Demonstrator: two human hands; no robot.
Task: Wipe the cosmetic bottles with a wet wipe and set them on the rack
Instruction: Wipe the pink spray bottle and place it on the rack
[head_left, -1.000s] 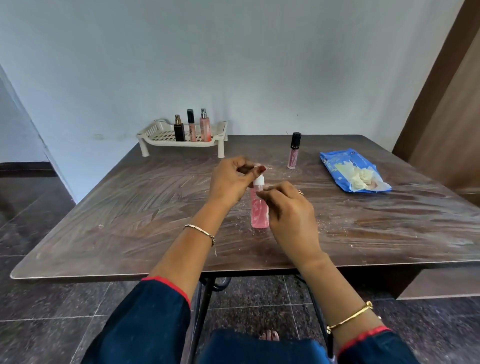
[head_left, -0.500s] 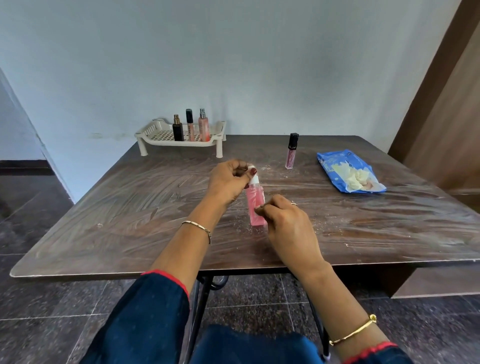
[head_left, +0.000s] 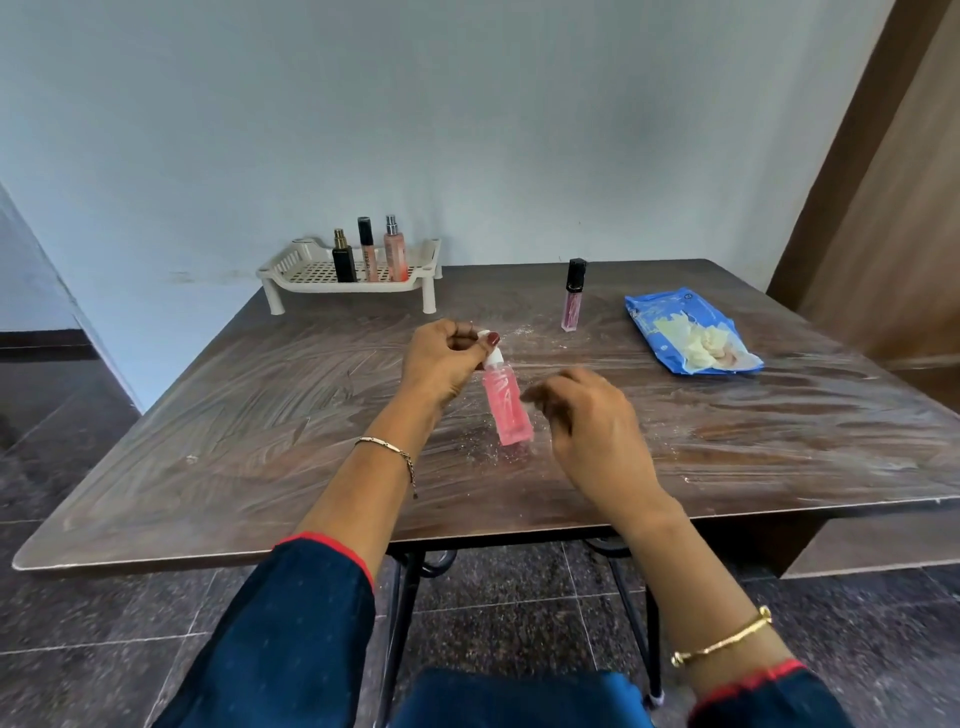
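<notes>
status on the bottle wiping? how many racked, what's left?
Done: three bottles stand on the rack. In hand: the left hand holds the pink spray bottle by its cap, tilted; the right hand is beside it, blurred. Left: that bottle, plus the pink tube standing near the wipes pack.

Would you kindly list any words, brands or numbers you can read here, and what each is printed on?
None can be read.
Blue wet wipe packet: small print and a round mark, too blurred.
Lip gloss tube on the table: no legible label.
Bottles on the rack: too small.
</notes>
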